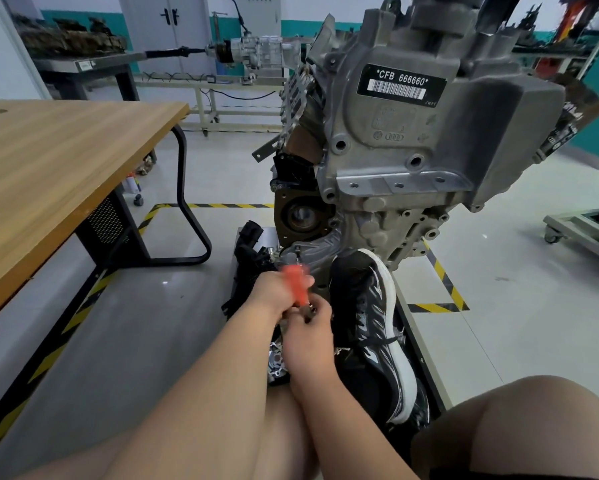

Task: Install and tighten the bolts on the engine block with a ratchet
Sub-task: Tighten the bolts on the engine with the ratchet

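Legs [516, 427]: two, bare.
Hands: two; left hand [274, 294] grips ratchet [296, 284] handle, right hand [308, 341] pinches its metal end (blurred).
Ratchet: one, low against engine block [395, 140], beside shoe [374, 306].
Room: one desk [48, 161], grey taped floor [499, 237].

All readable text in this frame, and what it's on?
"*CFB 666660*": black label on the engine, above a barcode.
"VWPT": same label's lower right corner, tiny.
Cast lettering under the label: too blurred.
Sticker at the engine's right edge: unreadable.
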